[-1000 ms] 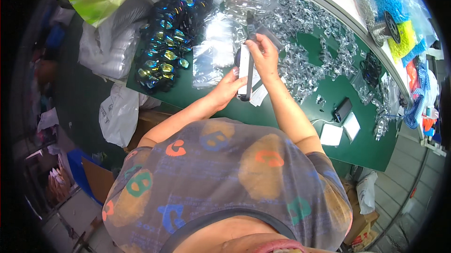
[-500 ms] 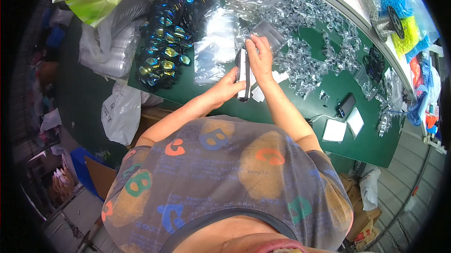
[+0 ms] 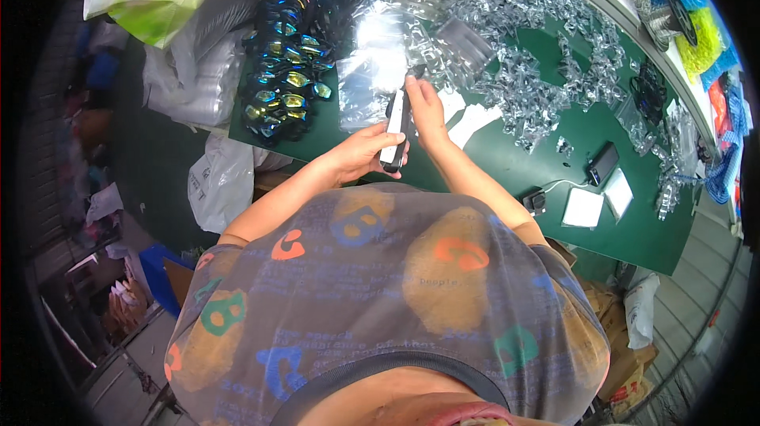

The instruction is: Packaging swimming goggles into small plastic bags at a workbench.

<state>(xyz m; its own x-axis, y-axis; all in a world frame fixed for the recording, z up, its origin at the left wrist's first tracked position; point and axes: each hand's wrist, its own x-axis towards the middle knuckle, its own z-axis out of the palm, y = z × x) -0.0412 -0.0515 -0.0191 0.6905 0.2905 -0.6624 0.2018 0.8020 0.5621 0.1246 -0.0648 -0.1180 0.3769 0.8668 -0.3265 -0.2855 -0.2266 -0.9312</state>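
Observation:
Over the near edge of the green table, I hold a long, slim black-and-white thing (image 3: 395,121); its exact kind does not show. My left hand (image 3: 360,154) grips its lower end, thumb across the white face and fingers underneath. At the upper end, my right hand (image 3: 428,116) is closed, its fingertips together by a small dark part. Beyond the hands lie flat clear plastic bags (image 3: 370,62). A heap of dark swimming goggles (image 3: 289,70) with mirrored lenses stands to the left. White paper slips (image 3: 476,123) lie just right of my right hand.
Many small clear packets (image 3: 518,93) spread across the far right. A black phone-like device (image 3: 602,163) with a white cable lies near two white pads (image 3: 583,207). White plastic-wrapped goods (image 3: 194,81) sit at the left; a shelf edge (image 3: 665,54) borders the right.
My hands and the black-and-white thing have shifted slightly left and tilted. My right hand has drawn away from the clear pouch behind it, and more of the white slips shows.

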